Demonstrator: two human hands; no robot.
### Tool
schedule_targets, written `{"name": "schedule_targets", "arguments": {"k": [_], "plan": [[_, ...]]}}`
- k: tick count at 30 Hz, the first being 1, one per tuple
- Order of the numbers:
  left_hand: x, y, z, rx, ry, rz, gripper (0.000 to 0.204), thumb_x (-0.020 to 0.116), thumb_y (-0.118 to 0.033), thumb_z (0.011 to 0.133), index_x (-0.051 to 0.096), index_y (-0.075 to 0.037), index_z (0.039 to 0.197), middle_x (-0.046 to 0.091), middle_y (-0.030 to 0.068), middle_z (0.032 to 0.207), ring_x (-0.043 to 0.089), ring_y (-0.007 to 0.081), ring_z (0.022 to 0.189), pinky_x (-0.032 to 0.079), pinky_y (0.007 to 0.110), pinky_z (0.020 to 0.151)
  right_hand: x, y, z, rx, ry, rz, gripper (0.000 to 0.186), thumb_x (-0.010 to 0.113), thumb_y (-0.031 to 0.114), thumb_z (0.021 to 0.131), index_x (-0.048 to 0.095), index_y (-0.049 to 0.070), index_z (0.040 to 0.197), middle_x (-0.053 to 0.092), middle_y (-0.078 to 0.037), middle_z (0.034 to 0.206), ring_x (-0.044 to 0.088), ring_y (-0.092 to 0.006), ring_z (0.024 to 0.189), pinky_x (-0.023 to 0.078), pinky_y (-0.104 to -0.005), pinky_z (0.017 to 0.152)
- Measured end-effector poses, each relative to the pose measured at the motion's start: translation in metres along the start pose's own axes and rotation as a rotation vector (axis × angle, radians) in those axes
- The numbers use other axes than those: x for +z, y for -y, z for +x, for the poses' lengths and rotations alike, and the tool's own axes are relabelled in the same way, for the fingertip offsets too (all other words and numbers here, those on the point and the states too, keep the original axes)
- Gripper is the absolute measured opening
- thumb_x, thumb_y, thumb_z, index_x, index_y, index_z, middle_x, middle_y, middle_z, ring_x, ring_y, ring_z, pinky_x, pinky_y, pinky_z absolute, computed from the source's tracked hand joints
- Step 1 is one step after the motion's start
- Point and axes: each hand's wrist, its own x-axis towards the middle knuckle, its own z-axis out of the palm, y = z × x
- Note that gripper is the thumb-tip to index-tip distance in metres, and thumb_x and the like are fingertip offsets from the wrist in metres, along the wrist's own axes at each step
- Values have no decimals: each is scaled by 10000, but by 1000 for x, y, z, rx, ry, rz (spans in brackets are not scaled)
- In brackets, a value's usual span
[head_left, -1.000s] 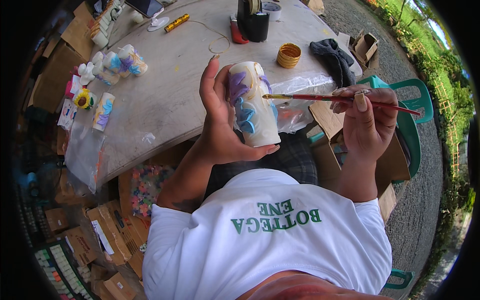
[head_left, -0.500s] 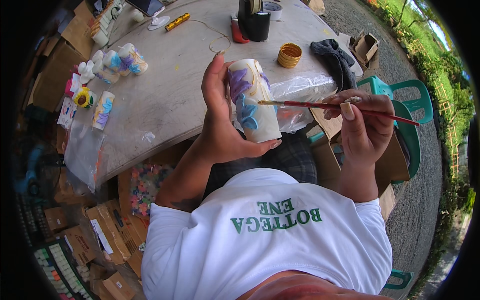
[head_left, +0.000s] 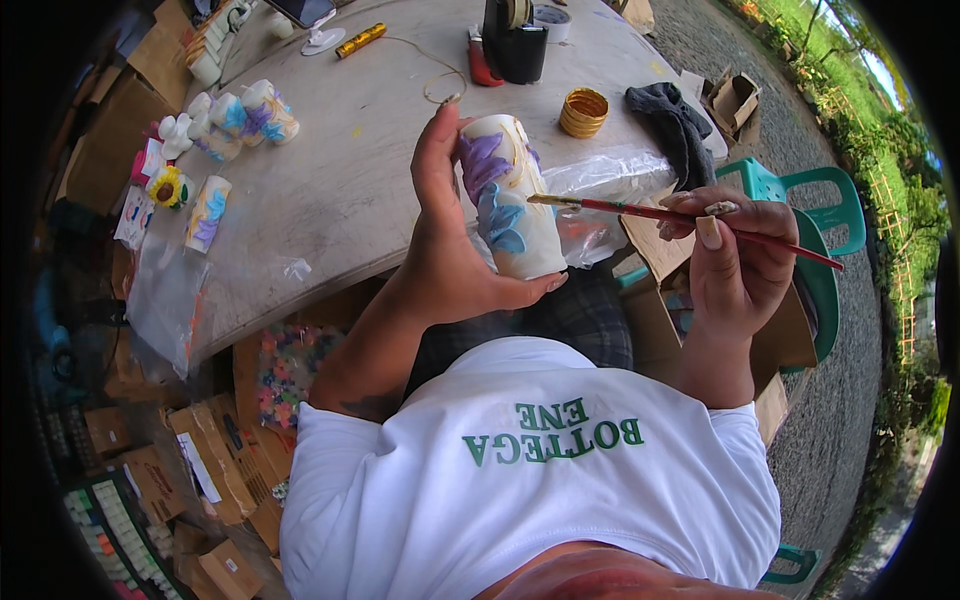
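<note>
My left hand (head_left: 437,225) holds a white candle-like cylinder (head_left: 535,240) between thumb and fingers, tilted above the table's near edge. Raised purple and blue leaf shapes and gold lines decorate its side. In my right hand (head_left: 735,245) is a thin red paintbrush (head_left: 640,210), pinched between thumb and fingers. Its gold-coloured tip lies at the cylinder's right side; whether it touches cannot be made out. Beyond, on the table, stands a small gold ribbed pot (head_left: 583,113).
Several similar decorated cylinders (head_left: 209,214) and a sunflower ornament (head_left: 167,188) stand on the table (head_left: 330,170) at left. A black tape dispenser (head_left: 516,45) is at the back, a dark cloth (head_left: 672,130) at right. Clear plastic (head_left: 610,180) lies at the near edge. Green chairs (head_left: 815,200) stand at right.
The brush tip has moved slightly right and up along the cylinder. The cylinder has turned a little in my left hand, which keeps its grip.
</note>
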Motion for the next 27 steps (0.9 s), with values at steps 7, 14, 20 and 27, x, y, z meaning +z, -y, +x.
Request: {"name": "schedule_targets", "arguments": {"k": [7,14,20,27], "plan": [[0,1,1,11,0,-7,1213,784,-69,481,-58,-113,1354,212,193,1279,353,265,1156,327,371,961,-2,0,-3,-30,28,-40,170,524,-69,819,414,-19,938,572,-242,919,605,-293,867,533,-337,709],[0,0,1,17,8,-10,1218,786,-67,479,-59,-114,1354,207,200,1281,350,271,1158,322,375,965,-2,-1,-4,-11,60,-57,173,523,-72,819,412,-25,942,568,-244,928,603,-287,878,529,-333,714],[1,-2,1,45,8,20,1222,797,-77,473,-53,-95,1350,209,216,1286,351,286,1163,317,388,967,2,-1,-1,1,69,-33,175,520,-74,821,408,-30,947,566,-249,930,601,-293,882,526,-339,723],[3,-4,1,62,12,-5,1229,809,-91,464,-45,-82,1347,221,234,1285,355,302,1165,307,397,972,3,-1,0,-8,124,-54,171,517,-62,825,410,-35,955,565,-251,936,593,-310,909,515,-370,756]]}}
